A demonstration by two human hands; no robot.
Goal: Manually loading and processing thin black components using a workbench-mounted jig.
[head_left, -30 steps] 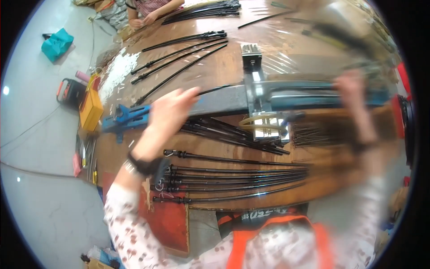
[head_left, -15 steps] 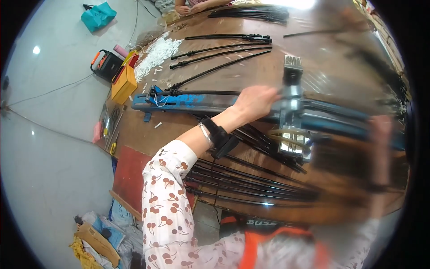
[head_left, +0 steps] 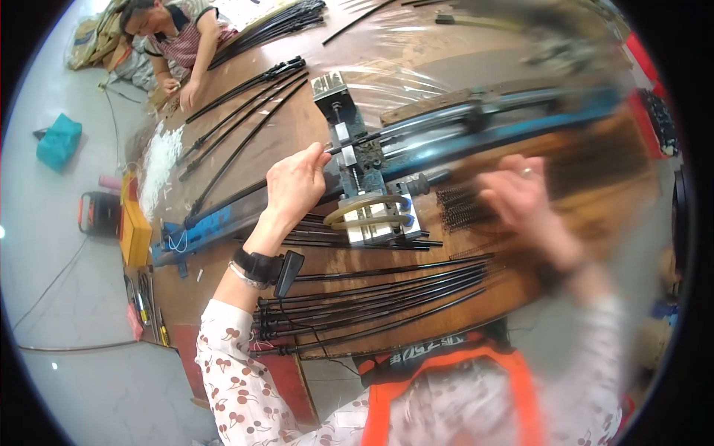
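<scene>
My left hand (head_left: pixel 296 178) is closed with its knuckles up around a thin black rod (head_left: pixel 256 186), just left of a metal clamping fixture (head_left: pixel 368 152). That rod lies along a long blue rail (head_left: pixel 212 227) and passes into the fixture. My right hand (head_left: pixel 517 193) hovers to the right of the fixture, near a heap of small dark coil springs (head_left: pixel 457 209). Motion smears its fingers, and whether it holds anything is not visible. A yellowish hose (head_left: pixel 364 201) loops over the fixture's near end.
Several black rods (head_left: pixel 379 297) lie along the near table edge, others (head_left: pixel 238 123) beyond the rail. White small pieces (head_left: pixel 162 163) are heaped at left beside a yellow box (head_left: pixel 134 227). Across the table, a person (head_left: pixel 182 44) works with both hands near another rod bundle (head_left: pixel 271 30).
The whole view has turned, bringing the person across the table further into sight. My right hand has come from the far right toward the springs. My left hand stays beside the fixture.
</scene>
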